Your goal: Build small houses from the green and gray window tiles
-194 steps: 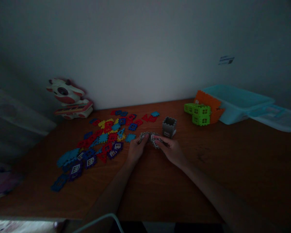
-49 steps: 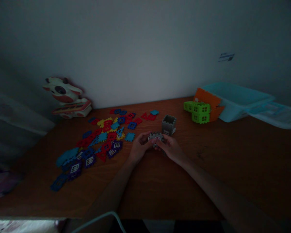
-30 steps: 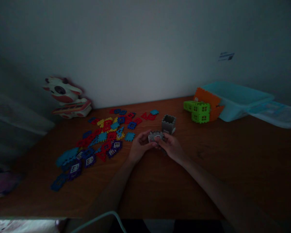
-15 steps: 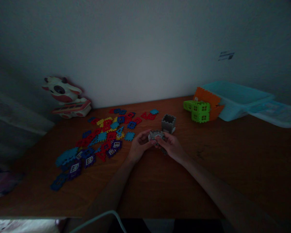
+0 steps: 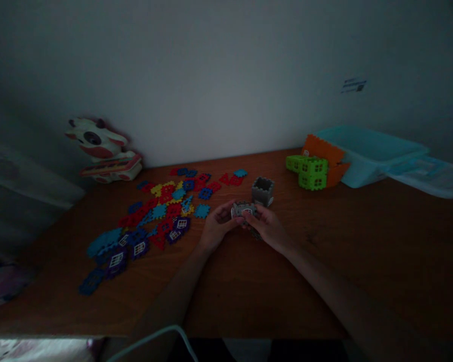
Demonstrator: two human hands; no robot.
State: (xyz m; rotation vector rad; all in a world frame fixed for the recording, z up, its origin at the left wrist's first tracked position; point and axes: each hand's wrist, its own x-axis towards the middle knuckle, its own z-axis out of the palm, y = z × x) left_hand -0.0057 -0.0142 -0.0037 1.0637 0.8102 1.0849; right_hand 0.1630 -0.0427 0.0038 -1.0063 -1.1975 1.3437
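Observation:
Between my two hands, low over the wooden table, is a small assembly of grey interlocking building panels (image 5: 243, 207) with white window frames on it. My left hand (image 5: 218, 226) grips its left side, the thumb along the near face. From the right, my right hand (image 5: 268, 225) pinches it, thumb pressed on the front. A dark panel edge shows under the right fingers, partly hidden. Just behind my right hand stands a grey open-topped box of panels (image 5: 262, 191), with a white piece low on its side.
Loose red, blue, yellow and purple panels (image 5: 166, 193) spread over the table's left half. A cow toy with a keyboard (image 5: 98, 151) sits back left. At right stand a green panel build (image 5: 312, 173), orange panels (image 5: 320, 148) and a light-blue bin (image 5: 366, 151). A pale cable (image 5: 154, 336) crosses the front edge.
Almost nothing differs. Both hands keep their hold on the grey panel assembly in the same place, and the view has shifted very slightly.

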